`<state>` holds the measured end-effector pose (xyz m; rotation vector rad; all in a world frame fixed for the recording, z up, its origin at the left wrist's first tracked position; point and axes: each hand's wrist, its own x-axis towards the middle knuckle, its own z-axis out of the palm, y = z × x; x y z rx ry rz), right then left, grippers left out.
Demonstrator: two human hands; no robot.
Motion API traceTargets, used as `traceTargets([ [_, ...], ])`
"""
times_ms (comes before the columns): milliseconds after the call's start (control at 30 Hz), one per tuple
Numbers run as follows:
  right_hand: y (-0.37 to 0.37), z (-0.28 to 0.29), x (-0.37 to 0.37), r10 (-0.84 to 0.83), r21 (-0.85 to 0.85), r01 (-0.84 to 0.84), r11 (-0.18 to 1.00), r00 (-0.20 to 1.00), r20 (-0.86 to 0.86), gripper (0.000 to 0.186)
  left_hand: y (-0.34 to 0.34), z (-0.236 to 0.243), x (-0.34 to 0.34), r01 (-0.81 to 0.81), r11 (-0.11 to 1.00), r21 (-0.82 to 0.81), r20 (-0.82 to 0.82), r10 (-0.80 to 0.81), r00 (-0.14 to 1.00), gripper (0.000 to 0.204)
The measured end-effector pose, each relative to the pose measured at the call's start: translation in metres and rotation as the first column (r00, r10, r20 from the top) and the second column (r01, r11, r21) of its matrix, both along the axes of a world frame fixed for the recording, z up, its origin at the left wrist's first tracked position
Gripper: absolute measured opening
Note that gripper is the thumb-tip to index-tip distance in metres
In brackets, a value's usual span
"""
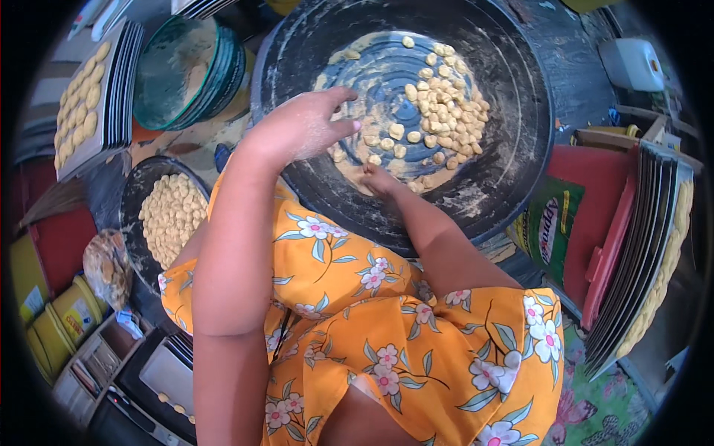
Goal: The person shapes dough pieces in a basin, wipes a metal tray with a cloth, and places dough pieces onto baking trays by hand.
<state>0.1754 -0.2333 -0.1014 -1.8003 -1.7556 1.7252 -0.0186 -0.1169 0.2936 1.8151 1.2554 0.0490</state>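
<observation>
A wide black basin lies before me, its inside dusted with tan flour. Many small pale dough balls are heaped on its right side, with a few loose ones near the middle. Over the basin's left part reaches my left hand, floury, with thumb and fingers apart and nothing in it. My right hand is low at the basin's near side, beside the flour and some dough balls. Its fingers are curled closed, and what they hold, if anything, is hidden.
A smaller black basin of dough balls stands at left, below a green bucket with flour inside. Tray stacks bearing dough pieces stand at left and right. A white jug and a green sack are at right.
</observation>
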Motion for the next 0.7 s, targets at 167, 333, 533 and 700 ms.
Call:
traceTargets([
  [167, -0.016, -0.006, -0.007, -0.115, 0.203, 0.090, 0.975, 0.987, 0.115, 0.041, -0.001, -0.004, 0.001, 0.029, 0.999, 0.033, -0.008, -0.029, 1.000, 0.052],
  [333, 0.015, 0.067, -0.032, -0.077, -0.366, 0.045, 0.930, 0.994, -0.072, 0.035, -0.007, -0.017, -0.024, -0.053, 0.998, 0.018, -0.056, 0.054, 0.997, 0.052],
  [533, 0.006, 0.052, 0.018, -0.389, 0.235, 0.431, 0.871, 0.898, -0.205, 0.032, 0.002, -0.017, -0.001, 0.012, 1.000, 0.005, -0.088, -0.011, 0.996, 0.051],
  [700, -0.018, 0.097, 0.026, 0.325, 0.041, -0.325, 0.945, 0.946, 0.012, 0.033, -0.005, -0.024, -0.013, -0.046, 0.999, -0.021, -0.087, 0.044, 0.995, 0.051],
])
